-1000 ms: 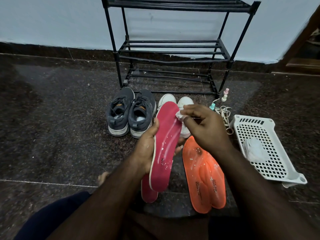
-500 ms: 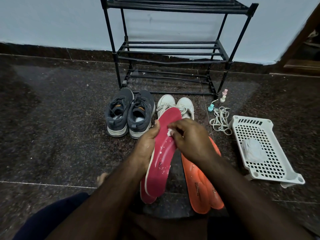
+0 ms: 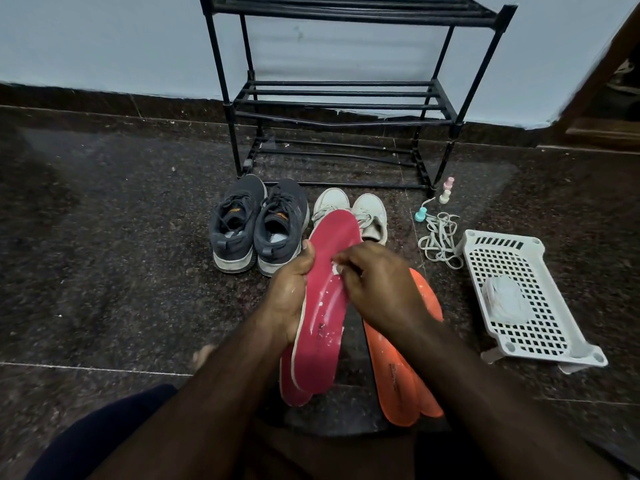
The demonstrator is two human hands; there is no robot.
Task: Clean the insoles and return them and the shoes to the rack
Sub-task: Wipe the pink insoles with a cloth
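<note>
I am gripping the long red foam insole [image 3: 325,289] along its edge with my left hand [image 3: 289,296], fingers curled round it, tilting its face up for wiping. My right hand [image 3: 377,285] is pinching a small white wipe scrap [image 3: 335,269] against that face. The black metal rack [image 3: 346,98] is standing bare behind both shoe pairs. Compared with a second ago, my right hand is working lower, down from the toe toward mid-insole.

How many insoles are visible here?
4: one pink insole held in the left hand, another pink one beneath it, two overlapping orange insoles on the floor. More could be hidden.
</note>
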